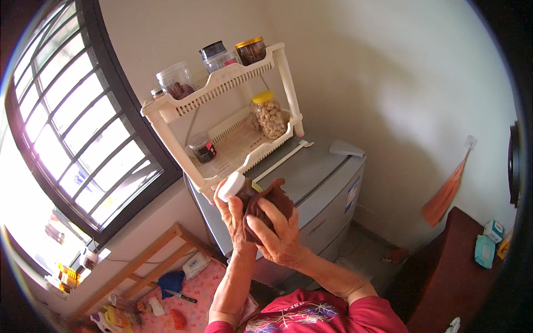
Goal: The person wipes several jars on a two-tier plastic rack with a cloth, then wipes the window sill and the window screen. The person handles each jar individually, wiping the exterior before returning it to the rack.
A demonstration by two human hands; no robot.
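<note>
The jar sits just below the middle of the view, held up in front of the near edge of the fridge (pixel 327 191). Both hands are engaged: the left hand (pixel 232 211) grasps the jar (pixel 247 192) from its 9 o'clock side, fingers curled by the lid (pixel 231 187), while the right hand (pixel 280 236) presses the cloth (pixel 269 208) against it from 4 o'clock. The lid points toward 10 o'clock, so the jar lies tilted.

It should handle as a stiff, rounded thing of modest weight; whether it is glass or plastic I cannot tell, so treat it as breakable. The smooth wall may slip in bare fingers, and the cloth, brown, soft and limp, probably adds friction. The safest hold is likely around the body below the lid, with the palm behind it.

The lid is white, round and smooth; the visible wall looks brownish, with a yellow-green patch. At 12 o'clock from the hands, the nut jar (pixel 272 119) shows clear sides, pale knobbly contents and a yellow lid. It stands on the shelf (pixel 216 91), cream, moulded and slotted along its rim. The fridge top, between 1 and 2 o'clock, is flat and grey. Dark, rigid bars cross the window (pixel 83 122) at 10 o'clock.
</note>
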